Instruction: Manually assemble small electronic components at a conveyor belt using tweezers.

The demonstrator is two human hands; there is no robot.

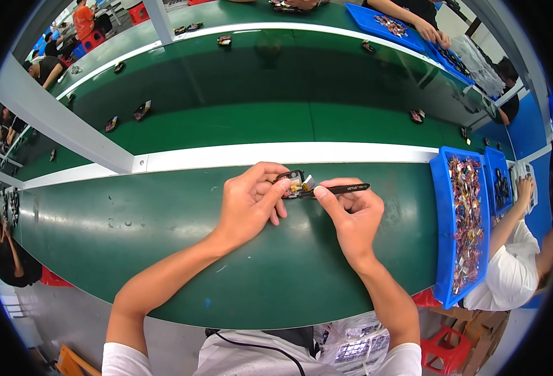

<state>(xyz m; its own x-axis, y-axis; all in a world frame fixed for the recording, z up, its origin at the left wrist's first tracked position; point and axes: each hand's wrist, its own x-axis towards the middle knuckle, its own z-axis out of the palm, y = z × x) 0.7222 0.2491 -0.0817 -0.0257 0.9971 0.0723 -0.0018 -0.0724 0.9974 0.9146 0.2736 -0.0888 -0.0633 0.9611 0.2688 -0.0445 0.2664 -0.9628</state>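
Observation:
My left hand (251, 197) grips a small black plastic housing (297, 173) over the middle of the green bench, thumb across its near side. Inside the housing sit small parts, among them a silvery rectangular piece (308, 182) and some yellow and red bits too small to tell apart. Between the thumb and fingers of my right hand (353, 216) are black tweezers (345, 188), held nearly level. Their tips point left to the housing's right side; whether they pinch a part I cannot make out.
A long blue tray (440, 225) of small wired parts stands at the bench's right end, a smaller blue tray (497, 178) beyond it. Past the white rail (289, 152), a green conveyor (226, 128) carries several black housings. A co-worker in white (508, 269) sits at the right.

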